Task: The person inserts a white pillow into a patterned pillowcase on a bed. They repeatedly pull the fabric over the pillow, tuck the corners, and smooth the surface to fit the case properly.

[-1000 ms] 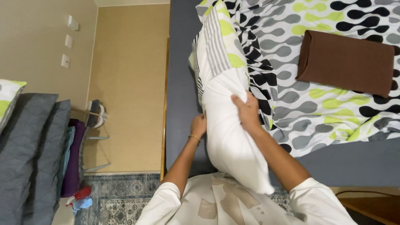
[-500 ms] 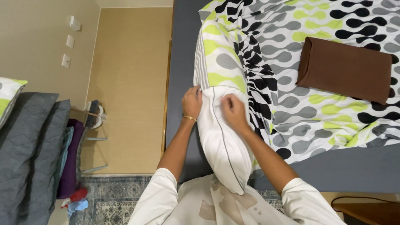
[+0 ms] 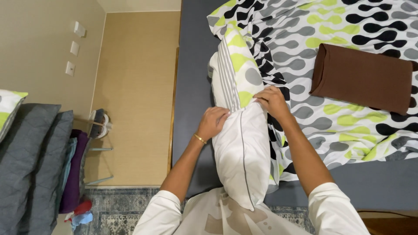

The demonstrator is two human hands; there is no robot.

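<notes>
Head view shows our left hand (image 3: pixel 212 122) and right hand (image 3: pixel 271 101) pinching the pillowcase (image 3: pixel 237 74) edge over the white pillow (image 3: pixel 241 152) at centre frame. If either grip loosens, we judge the case may slide back.

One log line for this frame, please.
left hand: grips pillowcase edge | right hand: grips same edge | white pillow: partly covered, on bed

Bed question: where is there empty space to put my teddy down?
A bare strip of grey bed runs between the wooden wall and the pillow. Another grey patch lies below the patterned cover, at lower right. The middle is crowded: both hands grip the pillow, and a brown cushion sits on the cover.
</notes>
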